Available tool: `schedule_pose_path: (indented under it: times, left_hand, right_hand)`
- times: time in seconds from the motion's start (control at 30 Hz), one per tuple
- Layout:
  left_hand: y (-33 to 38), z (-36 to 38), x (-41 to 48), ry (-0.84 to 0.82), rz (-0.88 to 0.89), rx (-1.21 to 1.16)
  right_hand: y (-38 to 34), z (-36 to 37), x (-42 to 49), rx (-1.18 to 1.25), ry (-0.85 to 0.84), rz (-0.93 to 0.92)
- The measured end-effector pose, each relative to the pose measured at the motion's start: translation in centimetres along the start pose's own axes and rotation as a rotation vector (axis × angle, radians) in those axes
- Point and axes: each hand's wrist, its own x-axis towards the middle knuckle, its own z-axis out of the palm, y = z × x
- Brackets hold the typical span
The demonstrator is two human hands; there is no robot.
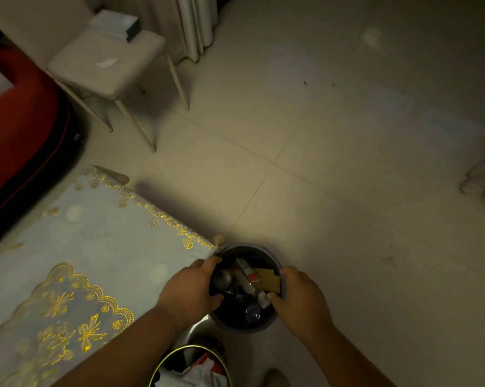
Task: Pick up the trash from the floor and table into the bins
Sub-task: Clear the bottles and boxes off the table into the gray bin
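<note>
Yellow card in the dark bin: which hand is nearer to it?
Right. The right hand grips the bin rim beside the yellow card; the left hand holds the opposite rim.

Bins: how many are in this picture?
2. A dark bin beside the table corner, its rim gripped by the left hand and right hand; a gold-rimmed bin at the bottom edge, partly cut off. More may be hidden.

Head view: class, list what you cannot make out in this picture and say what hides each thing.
The dark bin: head view, left hand and right hand cover parts of its rim; trash hides its bottom.
The gold-rimmed bin: head view, cut off by the bottom edge.
The pale heap: head view, cut by the right edge, blurred, unidentifiable.
The white scrap on the chair: head view, too small to identify.
</note>
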Motion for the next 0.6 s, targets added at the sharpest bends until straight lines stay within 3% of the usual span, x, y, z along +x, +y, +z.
schedule_pose_path:
  times: [0.37,0.6]
  left_hand:
    - [9.6,-17.0,-16.4,0.369,0.010,0.191]
    - [12.7,-23.4,-23.7,0.510,0.076,0.232]
  right_hand:
    - [-10.8,-20.3,-10.6,-0.203,0.072,-0.244]
    - [-15.2,-26.5,-18.7,-0.297,0.256,-0.284]
